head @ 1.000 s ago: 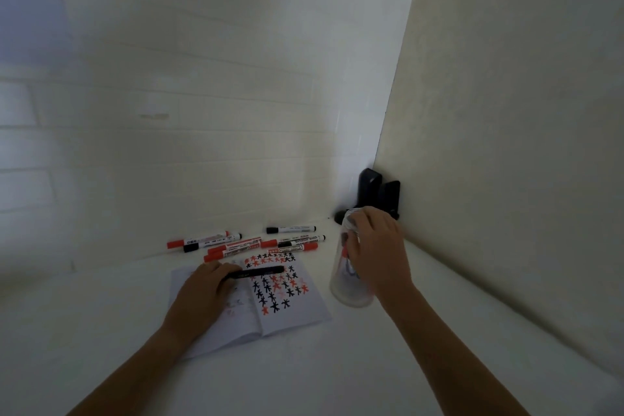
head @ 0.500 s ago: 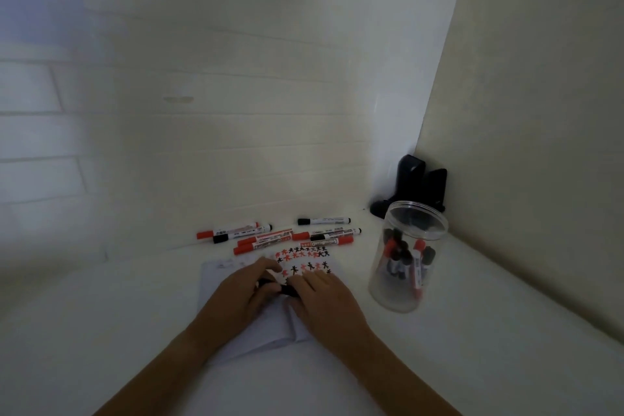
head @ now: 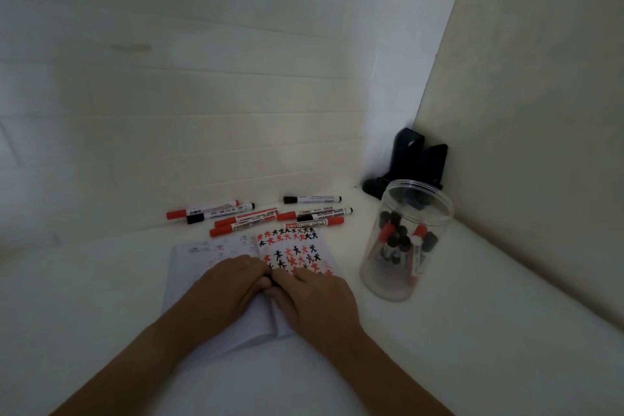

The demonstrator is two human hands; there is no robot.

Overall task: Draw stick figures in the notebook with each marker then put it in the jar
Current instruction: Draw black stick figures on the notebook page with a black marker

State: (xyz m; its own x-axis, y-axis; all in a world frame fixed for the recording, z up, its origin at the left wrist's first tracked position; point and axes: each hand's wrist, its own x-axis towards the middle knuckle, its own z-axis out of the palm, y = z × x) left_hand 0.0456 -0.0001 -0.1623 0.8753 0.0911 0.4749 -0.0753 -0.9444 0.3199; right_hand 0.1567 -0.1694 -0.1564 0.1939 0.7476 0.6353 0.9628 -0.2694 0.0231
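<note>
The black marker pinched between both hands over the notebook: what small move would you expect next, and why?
Probably pulling the cap off. Both the left hand and the right hand grip the black marker from opposite ends, above the notebook, whose right page already carries red and black stick figures. I cannot see whether the cap is on.

**Lighting and picture quality: dim, soft, wide-angle**

A dim, muted exposure is recorded throughout. The brightest patch is seen on the far wall (head: 236, 61), upper middle; the left edge is tinged bluish. Soft shadow is cast at the foot of the far wall and in the right corner. Faint highlights are noted on the jar (head: 401, 246) rim. Wall lines are bowed by wide-angle distortion. Fine detail is softened, and marker lettering is barely legible.
</note>
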